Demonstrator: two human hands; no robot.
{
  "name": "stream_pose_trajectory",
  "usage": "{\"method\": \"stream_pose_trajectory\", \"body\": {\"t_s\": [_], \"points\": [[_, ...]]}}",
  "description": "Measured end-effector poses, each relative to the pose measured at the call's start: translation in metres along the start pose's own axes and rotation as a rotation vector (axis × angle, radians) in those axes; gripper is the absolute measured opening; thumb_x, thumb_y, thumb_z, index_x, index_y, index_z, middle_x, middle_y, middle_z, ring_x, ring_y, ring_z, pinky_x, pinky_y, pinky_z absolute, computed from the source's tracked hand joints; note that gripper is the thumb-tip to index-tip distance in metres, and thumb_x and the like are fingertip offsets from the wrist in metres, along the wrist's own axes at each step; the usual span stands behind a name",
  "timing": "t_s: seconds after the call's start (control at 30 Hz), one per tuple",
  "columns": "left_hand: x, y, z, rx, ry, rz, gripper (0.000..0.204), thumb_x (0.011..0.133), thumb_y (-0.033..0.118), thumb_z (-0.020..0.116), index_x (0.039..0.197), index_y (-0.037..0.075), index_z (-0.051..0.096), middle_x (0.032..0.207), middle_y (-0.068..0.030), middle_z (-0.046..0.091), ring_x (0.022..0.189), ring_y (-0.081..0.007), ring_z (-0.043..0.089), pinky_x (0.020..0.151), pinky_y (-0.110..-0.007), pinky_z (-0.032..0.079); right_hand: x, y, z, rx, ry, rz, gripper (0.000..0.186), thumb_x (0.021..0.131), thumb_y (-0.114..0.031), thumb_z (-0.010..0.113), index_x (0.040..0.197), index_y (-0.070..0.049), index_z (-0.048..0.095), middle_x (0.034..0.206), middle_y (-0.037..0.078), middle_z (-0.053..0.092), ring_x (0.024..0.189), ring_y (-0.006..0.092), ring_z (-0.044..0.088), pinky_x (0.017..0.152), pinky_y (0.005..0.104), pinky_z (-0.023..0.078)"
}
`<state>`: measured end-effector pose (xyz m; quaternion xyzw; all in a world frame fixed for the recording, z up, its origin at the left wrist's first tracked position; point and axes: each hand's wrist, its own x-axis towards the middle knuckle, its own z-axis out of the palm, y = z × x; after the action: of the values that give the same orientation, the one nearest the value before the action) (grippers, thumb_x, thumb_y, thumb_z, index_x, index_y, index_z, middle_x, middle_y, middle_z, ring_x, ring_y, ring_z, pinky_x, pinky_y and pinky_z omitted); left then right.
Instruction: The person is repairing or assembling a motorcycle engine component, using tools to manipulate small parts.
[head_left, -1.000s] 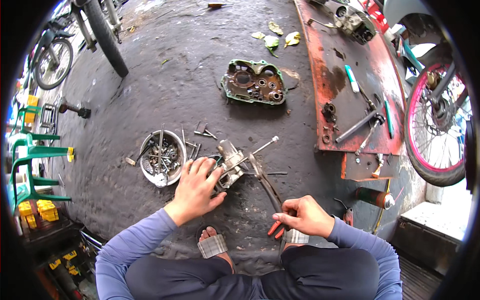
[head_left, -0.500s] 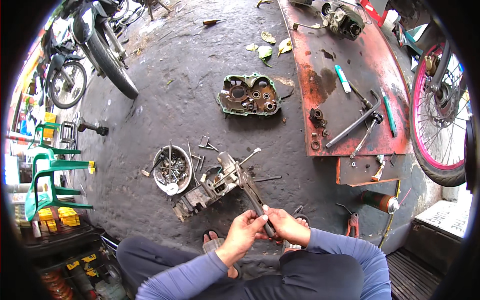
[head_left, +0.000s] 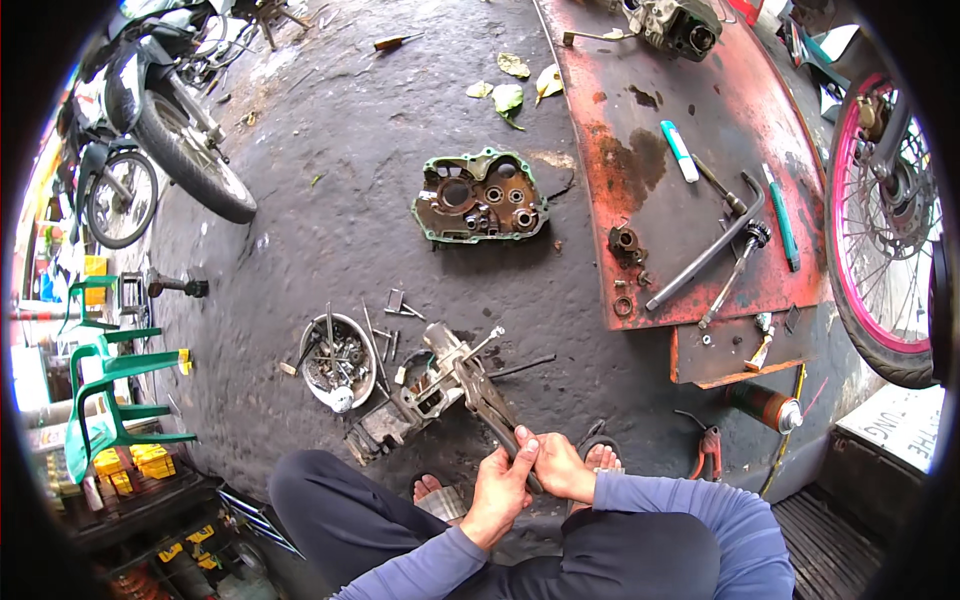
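Observation:
My left hand [head_left: 498, 490] and my right hand [head_left: 560, 465] are wrapped together round the handles of large pliers [head_left: 500, 415], held below the engine assembly [head_left: 440, 375]. The pliers' jaws are on or against that assembly; exactly what they grip is unclear. My fingers mostly hide the handles. The assembly lies on the dark floor in front of me, with rods and small bolts around it. A metal bowl [head_left: 354, 338] of small parts stands to its left. An open crankcase half [head_left: 479, 200] with a green edge lies farther forward.
A stained red board [head_left: 630, 90] with tools and engine parts is at right, beside a pink-rimmed wheel [head_left: 860, 300]. A spray can [head_left: 760, 405] and red-handled tool [head_left: 705, 455] lie near my right. Green chairs [head_left: 145, 364] and motorbikes [head_left: 185, 165] are at left. Leaves [head_left: 507, 100] lie ahead.
My left hand has left the engine assembly and joined my right hand on the pliers' handles. The pliers are angled onto the assembly, and the whole view has shifted.

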<state>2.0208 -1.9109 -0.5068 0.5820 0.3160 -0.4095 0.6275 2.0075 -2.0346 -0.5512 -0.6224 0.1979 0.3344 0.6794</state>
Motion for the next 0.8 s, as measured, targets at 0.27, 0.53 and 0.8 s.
{"method": "stream_pose_trajectory", "body": {"t_s": [0.27,0.53,0.8], "points": [[-0.041,0.016,0.003,-0.13,-0.132,-0.463,0.047,0.1,0.032,0.059,0.062,0.017,0.037,0.051,0.0066,0.028,0.043,-0.0086,0.027,0.041,-0.027,0.026,0.007,0.081,-0.02,-0.126,0.046,0.113,0.062,0.1,-0.058,0.043,0.103,-0.003,0.073,0.061,0.016,0.065,0.047,0.0207,0.065,0.041,0.035,0.051],[-0.024,-0.022,-0.023,0.054,-0.164,-0.339,0.047,0.103,0.04,0.053,0.067,0.012,0.044,0.052,0.0037,0.038,0.045,-0.0075,0.034,0.043,-0.026,0.026,0.008,0.063,-0.018,-0.111,0.055,0.003,0.062,0.103,-0.053,0.042,0.076,-0.001,0.06,0.054,0.003,0.051,0.047,0.0142,0.058,0.041,0.0331,0.047],[0.008,-0.048,0.058,0.532,0.093,0.747,0.044,0.097,0.031,0.059,0.119,-0.004,0.046,0.109,-0.025,0.05,0.1,-0.0408,0.05,0.092,-0.047,0.041,-0.012,0.121,-0.028,-0.148,0.351,-0.161,0.06,0.1,-0.058,0.044,0.081,-0.004,0.063,0.066,0.004,0.06,0.062,0.0147,0.058,0.06,0.0323,0.046]]}}
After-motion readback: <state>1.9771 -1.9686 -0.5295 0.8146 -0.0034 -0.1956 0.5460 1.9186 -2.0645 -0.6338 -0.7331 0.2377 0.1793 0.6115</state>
